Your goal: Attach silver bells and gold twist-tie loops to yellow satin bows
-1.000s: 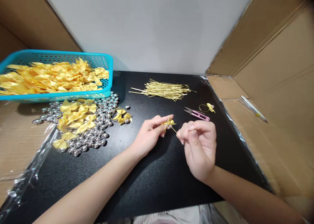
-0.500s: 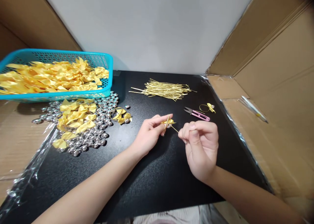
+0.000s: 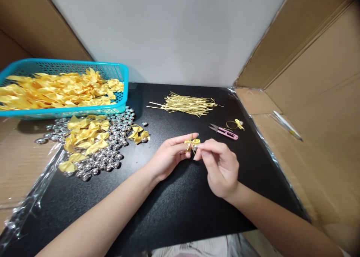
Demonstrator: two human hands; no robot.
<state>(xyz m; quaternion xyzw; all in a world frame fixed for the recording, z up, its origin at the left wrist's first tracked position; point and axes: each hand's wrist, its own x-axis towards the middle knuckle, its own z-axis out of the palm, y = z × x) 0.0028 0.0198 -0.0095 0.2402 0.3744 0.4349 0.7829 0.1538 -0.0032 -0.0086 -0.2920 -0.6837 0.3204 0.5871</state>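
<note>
Between finger and thumb, my left hand (image 3: pixel 168 154) pinches a yellow ribbon bow (image 3: pixel 196 141) with a gold cord around it. A silver bell (image 3: pixel 194 147) shows at the bow, partly behind the fingertips. My right hand (image 3: pixel 222 165) is closed at the bow's right side, its fingertips on the gold cord close to the bell. Just beyond the right hand lie pink thread snips (image 3: pixel 228 133), blades pointing left. A bow with a bell and a cord loop (image 3: pixel 239 123) rests past the snips. Ahead of both hands is a bundle of gold cords (image 3: pixel 188 104).
A blue basket (image 3: pixel 126 88) full of yellow bows stands at the back left. Before it, silver bells (image 3: pixel 97 163) and loose bows (image 3: pixel 90 131) are heaped, with corded bows (image 3: pixel 137 133) beside them. A white pen-like tool (image 3: pixel 287 125) lies on cardboard at the right.
My right hand has moved left and in to the bow; the cord that was drawn out taut towards it is now bent short at the bell. The left hand keeps its pinch.
</note>
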